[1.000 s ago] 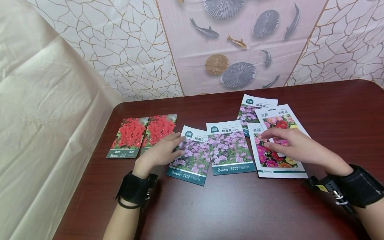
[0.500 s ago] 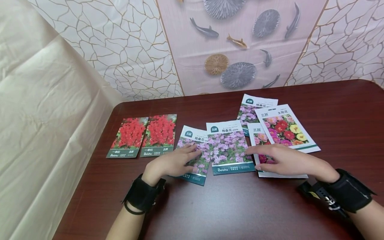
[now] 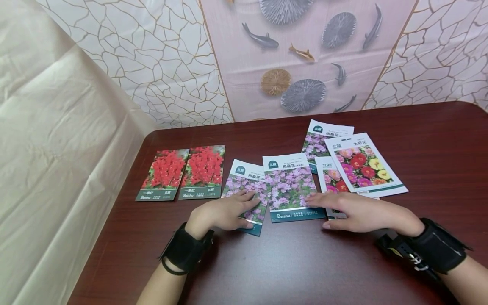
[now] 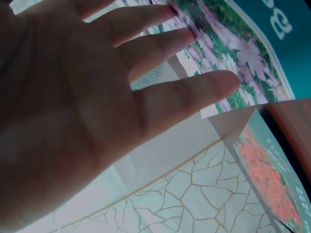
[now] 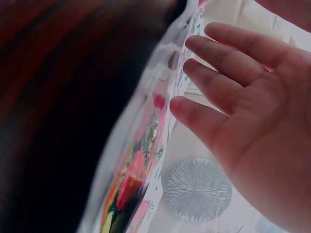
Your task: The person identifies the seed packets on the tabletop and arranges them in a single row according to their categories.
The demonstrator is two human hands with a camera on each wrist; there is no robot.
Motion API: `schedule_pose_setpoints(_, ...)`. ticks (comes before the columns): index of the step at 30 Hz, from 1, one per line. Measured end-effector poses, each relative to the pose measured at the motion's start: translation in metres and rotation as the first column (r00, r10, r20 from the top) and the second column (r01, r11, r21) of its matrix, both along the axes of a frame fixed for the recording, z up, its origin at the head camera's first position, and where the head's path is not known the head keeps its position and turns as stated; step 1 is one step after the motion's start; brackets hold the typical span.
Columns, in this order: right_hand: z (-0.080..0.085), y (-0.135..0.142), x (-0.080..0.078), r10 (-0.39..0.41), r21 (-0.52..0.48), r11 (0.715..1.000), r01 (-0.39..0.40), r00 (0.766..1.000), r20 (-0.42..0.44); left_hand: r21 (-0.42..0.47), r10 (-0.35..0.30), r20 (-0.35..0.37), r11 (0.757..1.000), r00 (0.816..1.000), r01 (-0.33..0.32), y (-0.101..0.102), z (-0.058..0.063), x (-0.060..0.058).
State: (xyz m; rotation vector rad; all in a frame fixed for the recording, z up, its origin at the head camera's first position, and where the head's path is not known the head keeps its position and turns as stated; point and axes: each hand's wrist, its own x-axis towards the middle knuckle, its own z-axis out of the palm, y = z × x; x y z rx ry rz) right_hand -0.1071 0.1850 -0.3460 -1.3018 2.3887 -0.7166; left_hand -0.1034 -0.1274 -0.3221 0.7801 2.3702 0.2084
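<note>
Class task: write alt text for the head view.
A left hand is over a purple flower packet on a dark red table; the right hand covers part of a multicoloured packet and a second purple one. Two red packets lie at left.

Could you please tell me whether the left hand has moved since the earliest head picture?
Yes, the left hand has moved right and down the picture, away from the right red packet, which has stayed put.
</note>
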Motion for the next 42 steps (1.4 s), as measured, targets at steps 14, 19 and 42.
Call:
schedule_pose_setpoints(14, -0.002, 0.000, 0.000, 0.003, 0.039, 0.999, -0.004, 1.000, 0.023, -0.025, 0.011, -0.012, 1.000, 1.000, -0.011, 0.003, -0.004, 0.000)
schedule_pose_setpoints(19, -0.002, 0.000, 0.000, -0.002, 0.053, 0.999, 0.000, 0.999, 0.043, -0.036, 0.016, -0.013, 0.999, 1.000, -0.016, 0.004, -0.004, 0.000)
schedule_pose_setpoints(42, 0.000, 0.001, 0.000, -0.001, 0.074, 0.997, 0.001, 1.000, 0.002, -0.069, 0.028, -0.151, 0.997, 0.988, -0.039, 0.013, -0.012, 0.000)
